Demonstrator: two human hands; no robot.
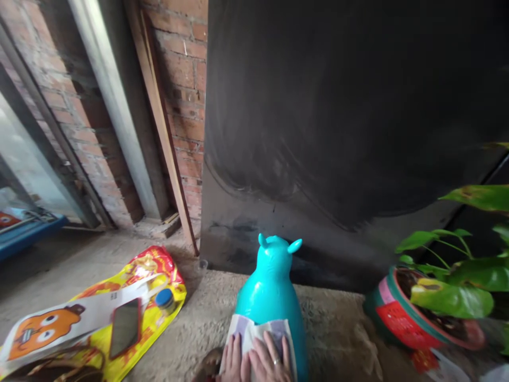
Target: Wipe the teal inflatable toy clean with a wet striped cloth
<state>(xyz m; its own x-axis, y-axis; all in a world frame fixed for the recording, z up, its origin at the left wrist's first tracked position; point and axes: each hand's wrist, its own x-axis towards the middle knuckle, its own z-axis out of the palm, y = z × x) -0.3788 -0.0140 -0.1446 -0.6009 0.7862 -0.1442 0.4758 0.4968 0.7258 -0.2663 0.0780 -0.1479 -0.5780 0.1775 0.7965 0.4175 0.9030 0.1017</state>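
Note:
A shiny turquoise inflatable animal toy with two small ears stands on the concrete floor, facing the black panel. Over its back lies a white sheet with pale purple patches; whether it is cloth or paper I cannot tell. My left hand rests flat on the sheet's left part, fingers stretched forward. Beside it my right hand, with a ring on one finger, also lies flat on the sheet, fingers slightly apart. The two hands almost touch. Both wrists are cut off by the bottom edge.
To the left, a yellow and red plastic bag lies under a phone, a blue-capped jar and a white bag with an orange cartoon face. A potted plant stands right. A large black panel stands ahead.

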